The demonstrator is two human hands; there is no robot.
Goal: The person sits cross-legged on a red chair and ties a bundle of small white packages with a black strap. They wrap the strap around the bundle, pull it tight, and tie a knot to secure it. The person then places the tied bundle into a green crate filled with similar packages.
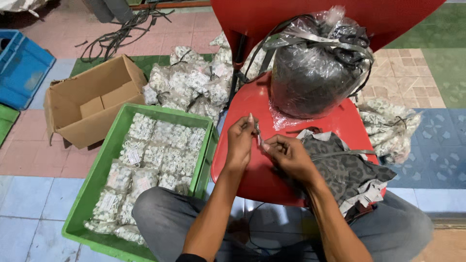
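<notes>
Over the seat of a red plastic chair, my left hand and my right hand meet. Both pinch a small thin grey strap piece between their fingertips, with its top end at my left hand. A leopard-print cloth with grey straps lies on the seat just right of my right hand. Behind the hands, a clear plastic bag full of dark straps stands on the chair.
A green crate with several small packets of white parts sits on the floor at left. Behind it are an open cardboard box and a heap of similar packets. A blue crate is far left; more packets lie right.
</notes>
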